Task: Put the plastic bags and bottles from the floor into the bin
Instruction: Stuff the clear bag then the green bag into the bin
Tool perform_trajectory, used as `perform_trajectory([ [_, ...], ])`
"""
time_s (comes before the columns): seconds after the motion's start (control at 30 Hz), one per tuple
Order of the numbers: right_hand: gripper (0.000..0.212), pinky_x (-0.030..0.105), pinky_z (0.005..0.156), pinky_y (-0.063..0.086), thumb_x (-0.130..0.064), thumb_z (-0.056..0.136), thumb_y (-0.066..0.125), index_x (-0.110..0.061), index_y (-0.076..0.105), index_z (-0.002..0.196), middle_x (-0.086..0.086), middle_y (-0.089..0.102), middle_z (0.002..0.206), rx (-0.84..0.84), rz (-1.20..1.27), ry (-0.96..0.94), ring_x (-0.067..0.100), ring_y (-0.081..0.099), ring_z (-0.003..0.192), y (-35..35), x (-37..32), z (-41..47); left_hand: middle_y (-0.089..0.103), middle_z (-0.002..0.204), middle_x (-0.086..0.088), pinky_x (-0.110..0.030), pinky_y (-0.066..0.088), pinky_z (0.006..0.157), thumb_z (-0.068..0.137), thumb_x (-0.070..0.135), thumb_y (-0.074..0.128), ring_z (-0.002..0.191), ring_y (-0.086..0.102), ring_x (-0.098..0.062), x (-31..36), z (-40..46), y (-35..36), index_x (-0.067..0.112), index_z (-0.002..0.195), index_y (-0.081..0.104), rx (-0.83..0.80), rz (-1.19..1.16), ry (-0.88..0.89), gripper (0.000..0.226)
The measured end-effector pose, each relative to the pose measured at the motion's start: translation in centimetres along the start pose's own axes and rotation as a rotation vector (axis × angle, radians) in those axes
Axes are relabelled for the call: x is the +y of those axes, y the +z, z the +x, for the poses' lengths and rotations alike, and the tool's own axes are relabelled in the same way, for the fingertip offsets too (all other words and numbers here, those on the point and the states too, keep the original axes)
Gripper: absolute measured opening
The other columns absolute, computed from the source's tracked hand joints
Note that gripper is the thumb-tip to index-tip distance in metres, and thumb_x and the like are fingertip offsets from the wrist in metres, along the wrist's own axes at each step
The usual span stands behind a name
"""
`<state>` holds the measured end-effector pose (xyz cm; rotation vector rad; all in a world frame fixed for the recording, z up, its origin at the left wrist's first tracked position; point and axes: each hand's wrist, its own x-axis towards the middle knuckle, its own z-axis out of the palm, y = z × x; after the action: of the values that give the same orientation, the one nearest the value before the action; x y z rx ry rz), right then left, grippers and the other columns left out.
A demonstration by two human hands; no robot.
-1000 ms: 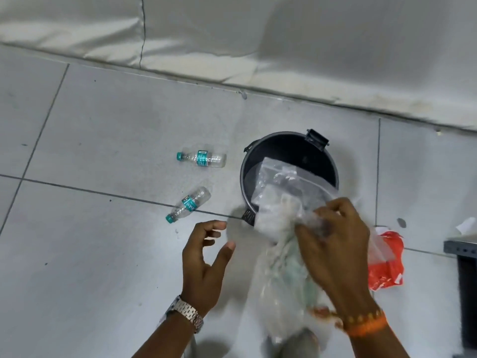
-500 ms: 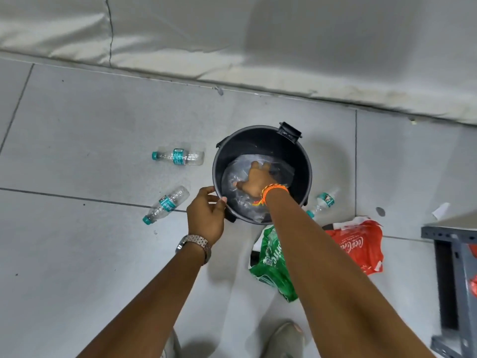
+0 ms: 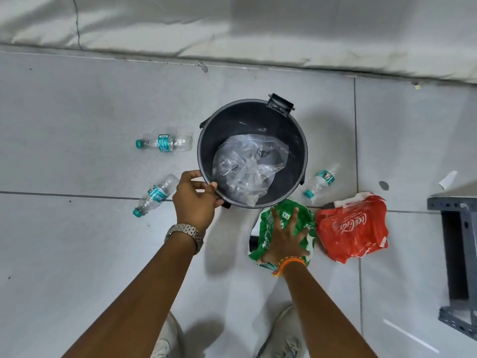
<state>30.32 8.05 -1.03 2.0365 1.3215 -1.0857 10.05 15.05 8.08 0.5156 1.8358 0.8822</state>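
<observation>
The black bin (image 3: 296, 140) stands on the tiled floor with a clear plastic bag (image 3: 247, 169) inside it. My left hand (image 3: 195, 200) grips the bin's near rim. My right hand (image 3: 285, 235) lies flat with fingers spread on a green plastic bag (image 3: 268, 223) in front of the bin. A red Coca-Cola bag (image 3: 353, 228) lies right of the green one. Two clear bottles with teal caps, one (image 3: 165, 142) farther and one (image 3: 154, 195) nearer, lie left of the bin. A third bottle (image 3: 321, 180) lies to its right.
A grey wall covering (image 3: 232, 29) runs along the back. A grey metal frame (image 3: 456, 254) stands at the right edge, with a scrap of white paper (image 3: 447, 179) beyond it. My shoes (image 3: 281, 339) show at the bottom.
My right hand came out of the bin, leaving the clear bag inside, and moved down onto the green bag. My left hand stayed on the bin's rim.
</observation>
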Motion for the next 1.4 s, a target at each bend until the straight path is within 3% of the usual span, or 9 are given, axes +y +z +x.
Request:
perform_trajectory([
  [0.27, 0.091, 0.053, 0.1, 0.049, -0.021, 0.081, 0.076, -0.039, 0.023, 0.152, 0.027, 0.017, 0.16, 0.218, -0.113, -0.151, 0.052, 0.043, 0.133, 4.0, 1.5, 4.0, 0.064, 0.097, -0.008, -0.038, 0.064, 0.068, 0.09, 0.005, 0.067, 0.079, 0.074, -0.025, -0.6, 0.3, 0.1, 0.012, 0.121, 0.056, 0.018, -0.027, 0.022, 0.034],
  [0.4, 0.054, 0.045, 0.092, 0.055, -0.005, 0.078, 0.067, -0.023, 0.058, 0.128, 0.015, 0.063, 0.124, 0.473, 0.318, -0.178, 0.039, 0.064, 0.108, -0.5, 2.3, -1.0, 0.064, 0.097, -0.012, -0.041, 0.064, 0.067, 0.089, 0.005, 0.068, 0.079, 0.074, -0.028, -0.2, 0.1, 0.1, 0.012, 0.118, 0.058, 0.034, -0.039, 0.004, 0.032],
  [0.6, 0.053, 0.003, 0.081, 0.044, 0.004, 0.077, 0.075, -0.017, 0.056, 0.121, -0.002, 0.064, 0.115, 0.973, 0.988, -0.31, 0.009, 0.063, 0.096, -14.8, -0.6, -16.1, 0.065, 0.095, -0.011, -0.045, 0.064, 0.069, 0.088, 0.004, 0.069, 0.079, 0.074, -0.03, 0.5, -0.3, 0.1, 0.014, 0.115, 0.058, 0.031, -0.023, -0.029, 0.032],
  [0.7, 0.056, 0.02, 0.081, 0.056, 0.005, 0.079, 0.073, -0.02, 0.049, 0.122, -0.019, 0.06, 0.117, 0.896, 1.147, -0.519, 0.003, 0.066, 0.099, -17.2, -5.4, -15.4, 0.065, 0.095, -0.013, -0.042, 0.064, 0.066, 0.088, 0.002, 0.069, 0.08, 0.073, -0.031, 0.7, -0.4, 0.0, 0.014, 0.114, 0.057, 0.035, -0.036, -0.044, 0.031],
  [0.8, 0.059, 0.049, 0.087, 0.056, -0.003, 0.073, 0.07, -0.013, 0.043, 0.125, 0.01, 0.051, 0.132, 0.933, 0.955, -0.491, 0.032, 0.062, 0.11, -15.7, -11.1, -10.1, 0.065, 0.094, -0.016, -0.037, 0.062, 0.061, 0.087, 0.0, 0.068, 0.077, 0.073, -0.032, 0.6, -0.3, 0.0, 0.013, 0.113, 0.057, 0.038, -0.045, -0.041, 0.031],
  [1.13, 0.072, 0.047, 0.112, 0.041, -0.032, 0.094, 0.061, -0.021, 0.025, 0.156, 0.023, -0.003, 0.166, 0.009, 0.09, -0.332, 0.048, 0.047, 0.134, -15.2, -15.3, -1.3, 0.064, 0.095, -0.021, -0.04, 0.063, 0.064, 0.088, -0.001, 0.068, 0.072, 0.071, -0.032, 0.5, 0.0, -0.3, 0.009, 0.114, 0.056, 0.015, -0.06, -0.031, 0.03],
  [1.23, 0.05, 0.041, 0.09, 0.056, -0.037, 0.087, 0.061, -0.025, 0.052, 0.135, 0.01, 0.065, 0.13, 0.449, 0.37, -0.406, 0.031, 0.07, 0.103, -18.2, -10.6, -4.2, 0.063, 0.092, -0.018, -0.035, 0.063, 0.058, 0.089, -0.003, 0.066, 0.069, 0.069, -0.027, 0.7, 0.0, -0.4, 0.006, 0.116, 0.055, -0.016, -0.098, -0.055, 0.03],
  [1.33, 0.013, 0.014, 0.068, 0.047, -0.019, 0.087, 0.065, -0.016, 0.067, 0.099, 0.001, 0.073, 0.085, 0.959, 0.736, -0.239, 0.02, 0.066, 0.074, -19.5, -1.9, -6.8, 0.062, 0.09, -0.016, -0.035, 0.064, 0.061, 0.089, -0.002, 0.065, 0.075, 0.069, -0.03, 0.6, 0.0, -0.5, 0.005, 0.117, 0.055, -0.042, -0.122, -0.068, 0.03],
  [1.4, 0.016, 0.007, 0.073, 0.042, -0.013, 0.085, 0.068, -0.005, 0.068, 0.1, 0.009, 0.071, 0.091, 0.913, 0.816, 0.004, 0.026, 0.065, 0.086, -17.8, 4.4, -5.4, 0.062, 0.091, -0.016, -0.041, 0.064, 0.067, 0.089, -0.002, 0.065, 0.079, 0.069, -0.032, 0.6, 0.0, -0.8, 0.004, 0.12, 0.055, -0.051, -0.134, -0.071, 0.032],
])
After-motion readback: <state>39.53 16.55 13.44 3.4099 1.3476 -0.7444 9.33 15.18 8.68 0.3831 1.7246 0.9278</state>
